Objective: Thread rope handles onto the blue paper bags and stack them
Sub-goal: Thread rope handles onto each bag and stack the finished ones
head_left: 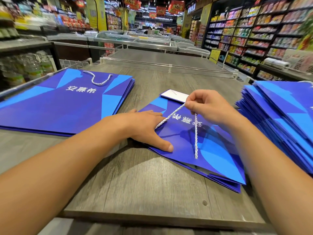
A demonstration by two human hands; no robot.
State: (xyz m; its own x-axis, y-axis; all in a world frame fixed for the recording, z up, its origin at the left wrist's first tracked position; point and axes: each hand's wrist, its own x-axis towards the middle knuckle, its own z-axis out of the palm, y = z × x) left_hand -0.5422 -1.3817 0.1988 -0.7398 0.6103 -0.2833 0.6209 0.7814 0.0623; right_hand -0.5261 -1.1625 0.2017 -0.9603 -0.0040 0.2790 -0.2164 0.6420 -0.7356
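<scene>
Wooden table (pixel 144 180): finished stack (pixel 64 106) far left, unthreaded stack (pixel 279 116) right. Blue bag (pixel 211 150) lies flat, centre, its opening toward the near edge. Left hand (pixel 145 128) presses it, fingers straight and spread. Right hand (pixel 206 104) pinches the rope (pixel 196 136) above the bag; both strands run down and nearward from the fingers (the right hand is nearer the holes). Strand ends and holes cannot be made out.

Two bag stacks (pixel 64 102) (pixel 281 119), two ropes (pixel 99 80) (pixel 196 139)
</scene>
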